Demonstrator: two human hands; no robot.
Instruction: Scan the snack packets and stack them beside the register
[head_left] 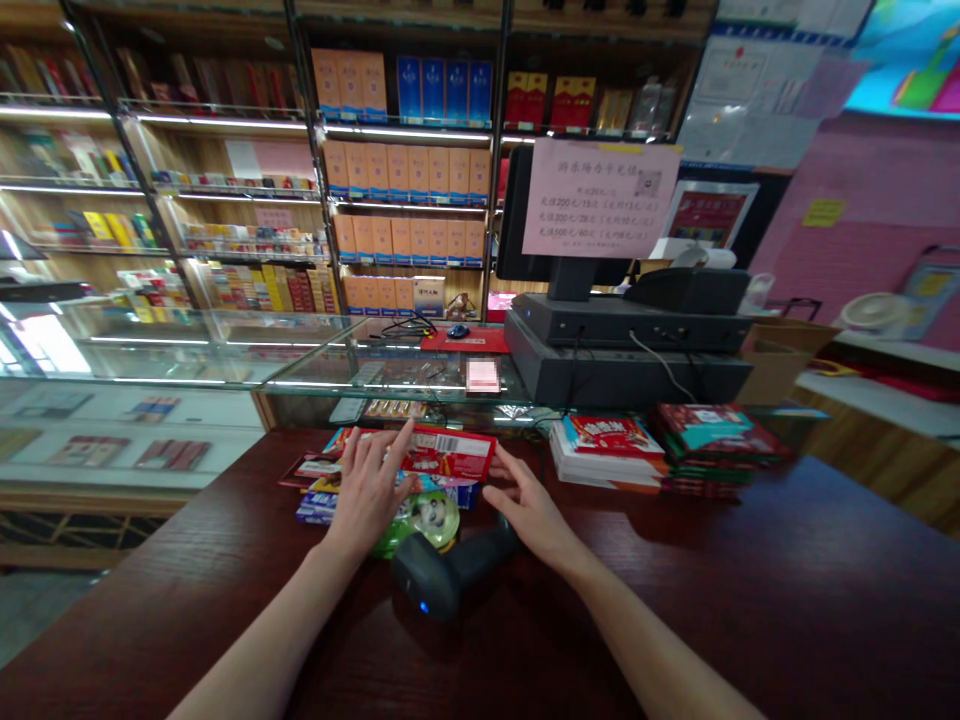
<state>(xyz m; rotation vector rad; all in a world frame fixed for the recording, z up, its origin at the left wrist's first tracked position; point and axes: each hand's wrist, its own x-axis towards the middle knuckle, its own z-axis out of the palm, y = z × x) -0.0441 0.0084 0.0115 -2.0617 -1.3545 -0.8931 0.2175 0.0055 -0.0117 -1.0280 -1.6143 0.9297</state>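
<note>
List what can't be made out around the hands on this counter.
Head view:
- red snack packet: left end hidden by the left hand; its small print is too small to read.
- green panda-printed packet: lower part hidden by the barcode scanner.
- pale card: washed out by glare, so its print is unreadable.
- pink notice: its small lines are too small to read.

Your left hand covered part of the red packet, and the scanner hid the bottom of the green panda packet. The bottom edge cut off your left forearm and right forearm. The pink card on the glass was blurred, and the notice had print too small to read.
</note>
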